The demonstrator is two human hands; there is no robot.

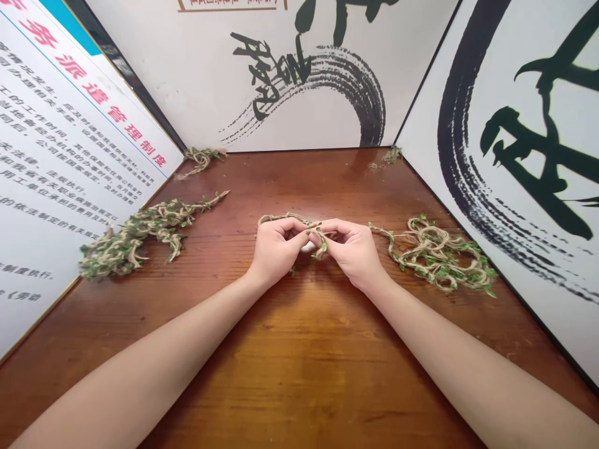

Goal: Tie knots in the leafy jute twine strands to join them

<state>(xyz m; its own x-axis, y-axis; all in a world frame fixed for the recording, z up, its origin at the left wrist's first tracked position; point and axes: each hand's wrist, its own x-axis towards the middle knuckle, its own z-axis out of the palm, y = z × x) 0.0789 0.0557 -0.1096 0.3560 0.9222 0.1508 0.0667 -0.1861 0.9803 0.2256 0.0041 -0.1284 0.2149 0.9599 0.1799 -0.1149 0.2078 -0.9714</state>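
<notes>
Currently, the left hand and the right hand are meeting just above the middle of the wooden tabletop, with their fingertips nearly touching. Each grip is clenching a length of leafy twine, pinching it between thumb and curled fingers, though the fingers are hiding exactly how the strand crosses. A loop of it is arching over the left hand, while the strand is running out past the right hand into a tangled pile lying close by on the right. Well to the left, a long twine bundle is stretching diagonally across the wood. A small scrap is sitting in the back-left corner, and another scrap is sitting in the back-right corner. A printed notice board is standing along the left edge, and a calligraphy panel and a second calligraphy panel are enclosing the back and right.
</notes>
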